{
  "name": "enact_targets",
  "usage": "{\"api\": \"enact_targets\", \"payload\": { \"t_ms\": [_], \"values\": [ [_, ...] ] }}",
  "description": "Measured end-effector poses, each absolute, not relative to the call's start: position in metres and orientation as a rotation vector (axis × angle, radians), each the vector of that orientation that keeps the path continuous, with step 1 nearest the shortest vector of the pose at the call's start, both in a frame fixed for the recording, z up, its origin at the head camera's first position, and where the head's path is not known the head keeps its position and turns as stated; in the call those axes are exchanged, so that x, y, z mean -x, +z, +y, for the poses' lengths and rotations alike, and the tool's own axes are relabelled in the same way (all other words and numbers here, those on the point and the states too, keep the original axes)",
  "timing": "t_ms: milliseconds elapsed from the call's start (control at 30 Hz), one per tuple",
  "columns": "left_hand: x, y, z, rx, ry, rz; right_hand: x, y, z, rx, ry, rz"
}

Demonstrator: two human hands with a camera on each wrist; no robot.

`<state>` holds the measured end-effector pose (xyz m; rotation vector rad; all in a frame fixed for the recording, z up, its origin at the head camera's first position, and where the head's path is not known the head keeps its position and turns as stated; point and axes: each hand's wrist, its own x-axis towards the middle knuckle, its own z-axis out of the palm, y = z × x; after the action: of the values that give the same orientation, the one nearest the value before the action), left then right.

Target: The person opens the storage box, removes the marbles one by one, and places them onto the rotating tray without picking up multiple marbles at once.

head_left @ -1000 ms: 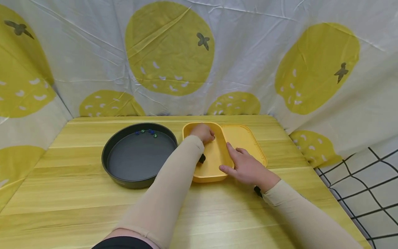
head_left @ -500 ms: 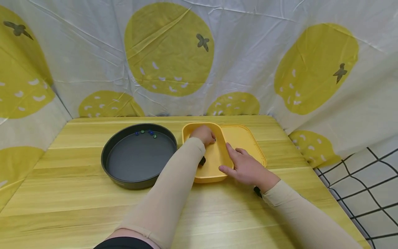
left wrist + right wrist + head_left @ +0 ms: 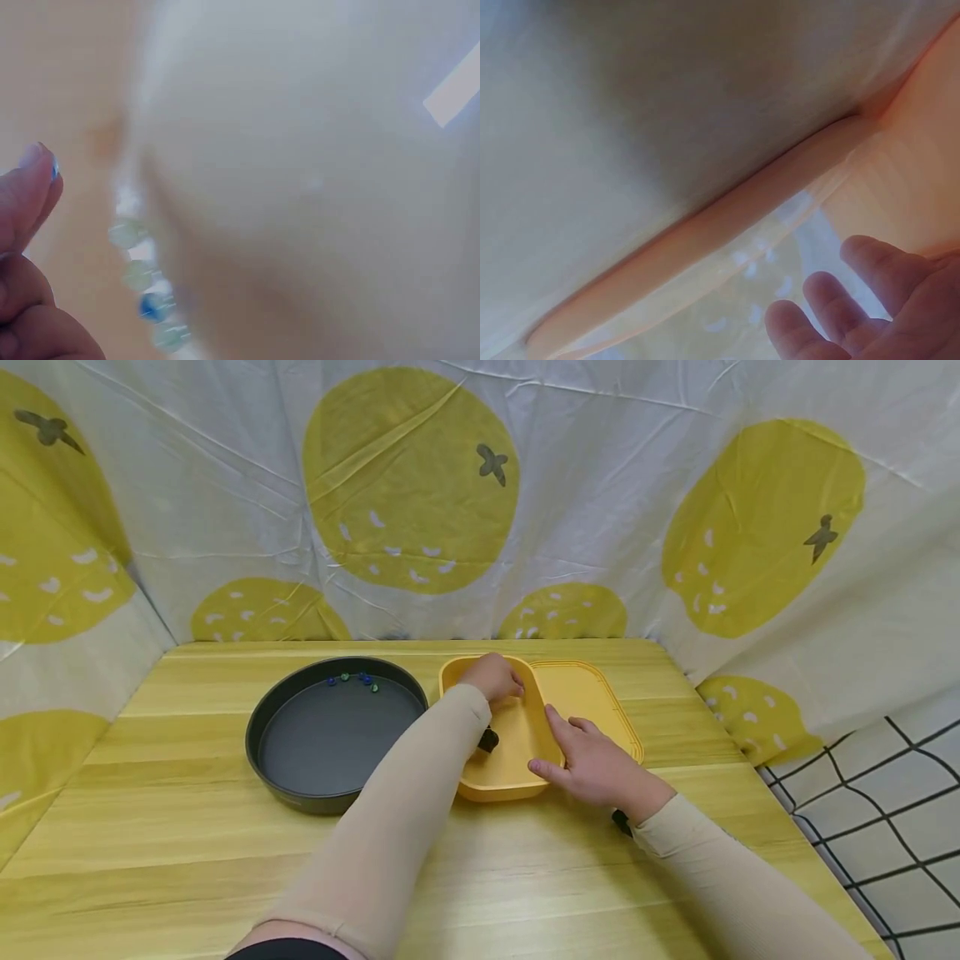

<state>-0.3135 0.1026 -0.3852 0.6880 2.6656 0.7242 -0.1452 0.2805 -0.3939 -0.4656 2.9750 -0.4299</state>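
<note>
My left hand reaches into the far end of a yellow plastic box. In the left wrist view, its thumb and finger pinch a small blue marble, mostly hidden by the fingertips. Beside it, several glass marbles, green and blue, line the box wall; one is a blue marble. My right hand rests at the box's right rim with its fingers extended. In the right wrist view, the fingers are spread apart near the yellow plastic.
A round dark grey pan stands left of the box, with several blue and green marbles near its far side. A yellow lid lies flat to the right of the box. A fruit-print curtain borders the wooden table.
My left hand has lifted slightly and its fingertips have shifted a little to the right inside the box. My right hand stays in place.
</note>
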Motion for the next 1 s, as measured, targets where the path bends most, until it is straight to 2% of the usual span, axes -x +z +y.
{"api": "enact_targets", "payload": {
  "t_ms": [333, 533, 700, 1000],
  "values": [
    [0.310, -0.321, 0.065, -0.647, 0.897, 2.614, 0.145, -0.392, 0.280, 0.457, -0.437, 2.961],
    [0.317, -0.294, 0.017, -0.629, 0.899, 2.665, 0.145, -0.393, 0.280, 0.450, -0.447, 2.951],
    [0.323, -0.292, -0.040, -0.564, 0.938, 2.683, 0.146, -0.395, 0.282, 0.450, -0.444, 2.944],
    [0.315, -0.317, -0.131, -0.427, 0.895, 2.722, 0.147, -0.398, 0.283, 0.480, -0.440, 2.964]
  ]
}}
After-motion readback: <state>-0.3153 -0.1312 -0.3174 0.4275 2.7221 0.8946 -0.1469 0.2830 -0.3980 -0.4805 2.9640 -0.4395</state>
